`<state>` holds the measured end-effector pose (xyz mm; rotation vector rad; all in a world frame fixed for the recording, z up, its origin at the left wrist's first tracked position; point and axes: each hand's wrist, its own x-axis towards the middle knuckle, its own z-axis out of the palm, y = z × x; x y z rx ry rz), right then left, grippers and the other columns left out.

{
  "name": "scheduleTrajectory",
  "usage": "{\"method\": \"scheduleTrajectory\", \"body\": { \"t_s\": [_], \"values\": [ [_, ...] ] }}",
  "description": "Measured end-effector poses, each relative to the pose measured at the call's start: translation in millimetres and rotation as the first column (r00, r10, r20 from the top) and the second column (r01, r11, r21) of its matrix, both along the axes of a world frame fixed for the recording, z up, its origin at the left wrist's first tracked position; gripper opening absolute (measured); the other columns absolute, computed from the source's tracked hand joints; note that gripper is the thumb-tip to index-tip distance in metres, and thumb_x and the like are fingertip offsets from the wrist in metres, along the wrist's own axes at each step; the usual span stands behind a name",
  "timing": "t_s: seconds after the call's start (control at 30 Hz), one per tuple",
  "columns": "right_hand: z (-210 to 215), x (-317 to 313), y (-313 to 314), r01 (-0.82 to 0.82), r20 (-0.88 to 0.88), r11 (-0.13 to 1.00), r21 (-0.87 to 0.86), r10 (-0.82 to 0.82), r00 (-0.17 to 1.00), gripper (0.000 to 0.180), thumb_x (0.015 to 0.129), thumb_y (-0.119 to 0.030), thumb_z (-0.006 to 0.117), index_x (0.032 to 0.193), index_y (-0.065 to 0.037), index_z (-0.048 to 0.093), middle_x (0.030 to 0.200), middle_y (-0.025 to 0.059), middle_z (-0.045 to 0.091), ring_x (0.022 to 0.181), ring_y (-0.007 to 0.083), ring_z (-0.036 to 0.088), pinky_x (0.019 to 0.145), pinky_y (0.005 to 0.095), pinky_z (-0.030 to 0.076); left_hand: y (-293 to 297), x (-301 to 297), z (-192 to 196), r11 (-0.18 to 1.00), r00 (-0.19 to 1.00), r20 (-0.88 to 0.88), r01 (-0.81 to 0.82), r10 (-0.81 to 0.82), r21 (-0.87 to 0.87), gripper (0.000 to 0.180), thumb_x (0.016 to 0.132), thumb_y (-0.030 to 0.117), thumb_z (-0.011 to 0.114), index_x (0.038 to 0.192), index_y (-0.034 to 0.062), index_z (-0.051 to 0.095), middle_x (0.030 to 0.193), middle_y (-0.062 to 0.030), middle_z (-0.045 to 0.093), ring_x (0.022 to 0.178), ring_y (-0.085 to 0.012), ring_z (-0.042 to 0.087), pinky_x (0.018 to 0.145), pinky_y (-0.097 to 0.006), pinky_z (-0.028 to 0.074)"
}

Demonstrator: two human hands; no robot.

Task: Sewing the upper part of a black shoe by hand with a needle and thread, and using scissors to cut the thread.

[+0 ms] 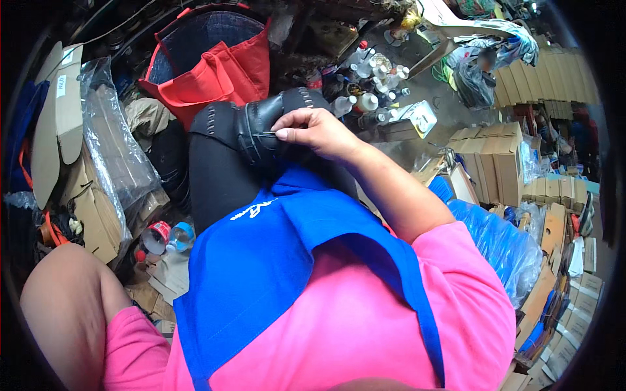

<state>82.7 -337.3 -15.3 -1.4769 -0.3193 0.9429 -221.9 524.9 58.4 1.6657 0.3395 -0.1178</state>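
Observation:
Across my lap lies a black leather-like piece (259,117), curved and padded, with coarse stitches along its edges; it looks like part of a shoe, but I cannot be sure. My right hand (319,135) is over its right side, thumb and forefinger pinched together. From that pinch a thin, needle-like thing (268,133) points left, just above or touching the black surface; which of the two I cannot tell. My left arm (68,300) is bent at the lower left, and its hand is out of the picture.
A red bag (244,68) with a dark lining stands open beyond my knees. Several plastic bottles (367,102) are grouped ahead to the right. Stacked cardboard (489,163) lines the right side. Plastic-wrapped cardboard (111,130) leans at left, near more bottles (180,237).

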Motion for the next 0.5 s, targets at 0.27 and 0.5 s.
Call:
{"method": "scheduleTrajectory", "body": {
  "t_s": [0.27, 0.5],
  "values": [
    [12.9, -3.5, 13.5, -0.047, 0.019, 0.998, -0.048, 0.048, 0.999, 0.021, 0.088, -0.013, 0.068, 0.105, -0.002, 0.069, 0.095, 0.0019, 0.068, 0.087, 0.0077, 0.060, 0.082, 0.0243, 0.047, -35.2, 41.2, 5.3, 0.996, 0.999, -0.046, -0.028, 0.025, -0.083, 0.047, 0.091, 0.018, 0.047, 0.133, -0.0042, 0.045, 0.130, -0.0146, 0.053, 0.109, -0.0207, 0.059, 0.091, -0.030, 0.049],
    [24.2, 10.2, -4.7, -0.115, 0.197, 0.968, -0.224, 0.161, 0.967, 0.026, 0.083, -0.014, 0.071, 0.108, -0.007, 0.071, 0.086, -0.0016, 0.064, 0.078, 0.0075, 0.054, 0.074, 0.0247, 0.044, -396.3, 168.0, 89.5, 0.987, 0.995, -0.090, -0.045, 0.031, -0.156, 0.050, 0.090, 0.018, 0.047, 0.135, -0.0035, 0.043, 0.131, -0.0149, 0.052, 0.110, -0.0212, 0.058, 0.091, -0.030, 0.049]
  ]
}}
